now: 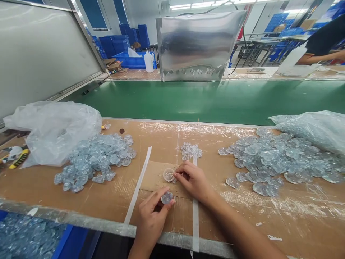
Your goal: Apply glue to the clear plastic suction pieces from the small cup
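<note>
My left hand (153, 212) pinches a clear, rounded plastic piece (166, 198) between thumb and fingers, just above the table's front part. My right hand (194, 180) is closed, its fingertips together at the right rim of a small round dish (167, 170). Whatever those fingertips hold is too small to make out. The dish rests on a cardboard sheet (152, 176) between two white tape strips. Beyond my right hand lies a small heap of tiny clear pieces (191, 150).
Heaps of clear plastic pieces lie left (94, 158) and right (269, 158), beside plastic bags (59, 126). A yellow-black cutter (20, 158) is at far left. Behind runs a green belt (172, 100) with a metal panel (199, 46). A blue bin (70, 241) stands lower left; another person's arm (323, 57) shows at right.
</note>
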`<state>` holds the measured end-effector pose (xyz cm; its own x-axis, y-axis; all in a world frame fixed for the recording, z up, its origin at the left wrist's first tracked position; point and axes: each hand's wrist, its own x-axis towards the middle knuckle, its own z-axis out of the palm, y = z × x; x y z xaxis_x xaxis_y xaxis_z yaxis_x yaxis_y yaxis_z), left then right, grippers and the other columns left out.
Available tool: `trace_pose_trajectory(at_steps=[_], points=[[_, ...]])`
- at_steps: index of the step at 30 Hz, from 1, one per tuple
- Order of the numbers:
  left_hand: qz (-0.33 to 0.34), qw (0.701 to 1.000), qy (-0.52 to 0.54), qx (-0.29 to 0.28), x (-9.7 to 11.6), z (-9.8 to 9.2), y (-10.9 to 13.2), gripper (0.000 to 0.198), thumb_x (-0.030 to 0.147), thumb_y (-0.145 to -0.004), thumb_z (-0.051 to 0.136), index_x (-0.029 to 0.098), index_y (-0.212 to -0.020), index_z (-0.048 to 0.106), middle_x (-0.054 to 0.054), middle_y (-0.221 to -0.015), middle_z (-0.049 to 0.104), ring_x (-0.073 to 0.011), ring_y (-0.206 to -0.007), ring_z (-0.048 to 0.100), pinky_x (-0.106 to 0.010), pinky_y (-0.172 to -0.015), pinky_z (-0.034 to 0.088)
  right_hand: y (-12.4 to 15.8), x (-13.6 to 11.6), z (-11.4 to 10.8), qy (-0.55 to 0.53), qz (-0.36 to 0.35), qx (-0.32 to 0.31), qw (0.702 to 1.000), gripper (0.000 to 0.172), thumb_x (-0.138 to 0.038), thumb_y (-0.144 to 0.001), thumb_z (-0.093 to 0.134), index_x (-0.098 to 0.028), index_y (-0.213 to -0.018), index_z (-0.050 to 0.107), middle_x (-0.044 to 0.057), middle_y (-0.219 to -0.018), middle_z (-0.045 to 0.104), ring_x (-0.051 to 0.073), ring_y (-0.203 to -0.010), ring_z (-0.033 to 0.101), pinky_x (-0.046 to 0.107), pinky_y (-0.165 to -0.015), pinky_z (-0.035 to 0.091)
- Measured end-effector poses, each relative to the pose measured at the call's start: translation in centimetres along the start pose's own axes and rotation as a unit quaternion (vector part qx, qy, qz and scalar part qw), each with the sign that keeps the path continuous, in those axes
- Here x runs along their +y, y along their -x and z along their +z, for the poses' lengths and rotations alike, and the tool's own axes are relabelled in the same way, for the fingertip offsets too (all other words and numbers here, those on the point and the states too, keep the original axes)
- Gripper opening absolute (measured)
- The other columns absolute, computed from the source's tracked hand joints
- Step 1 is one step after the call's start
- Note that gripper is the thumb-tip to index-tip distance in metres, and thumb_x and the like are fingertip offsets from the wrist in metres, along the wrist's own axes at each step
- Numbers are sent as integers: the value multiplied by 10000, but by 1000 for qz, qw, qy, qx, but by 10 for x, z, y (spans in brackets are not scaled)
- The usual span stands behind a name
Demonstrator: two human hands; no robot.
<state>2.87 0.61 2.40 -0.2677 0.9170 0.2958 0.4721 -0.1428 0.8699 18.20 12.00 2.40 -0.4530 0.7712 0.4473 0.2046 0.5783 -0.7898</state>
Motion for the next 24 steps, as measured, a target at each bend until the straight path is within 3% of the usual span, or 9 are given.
trace_pose_trajectory(at_steps=[4, 10, 16, 24], points=[[-59, 998, 18, -3, -10, -1, 5, 242, 276, -791, 721, 273, -1032, 738, -25, -960, 773, -150, -761, 728, -186, -650, 599, -2, -3, -6, -14, 28, 9, 999, 137, -225, -896, 600, -177, -771, 626, 20, -729, 598, 110, -614, 506, 221, -561, 399], [-178, 980, 86, 18, -20, -1, 10, 342, 368, -772, 734, 220, -1081, 726, -79, -1052, 746, -182, -760, 716, -248, -623, 619, -7, -9, -17, -107, 130, 49, 985, 252, -381, -843, 648, -179, -696, 618, 25, -673, 602, 124, -588, 516, 239, -538, 410], [-191, 977, 98, 7, -16, 0, 7, 330, 359, -758, 736, 236, -1064, 735, -76, -1052, 738, -193, -749, 713, -257, -576, 618, -9, -15, -21, -175, 168, 54, 969, 314, -449, -783, 705, -175, -658, 616, 28, -659, 601, 122, -589, 510, 239, -527, 413], [-145, 987, 75, -12, -9, -2, 5, 274, 317, -784, 711, 246, -1047, 743, -71, -1037, 713, -194, -797, 723, -243, -619, 624, -4, -29, -21, -211, 113, -25, 971, 287, -413, -828, 673, -178, -673, 618, 21, -668, 582, 120, -608, 507, 249, -545, 410]])
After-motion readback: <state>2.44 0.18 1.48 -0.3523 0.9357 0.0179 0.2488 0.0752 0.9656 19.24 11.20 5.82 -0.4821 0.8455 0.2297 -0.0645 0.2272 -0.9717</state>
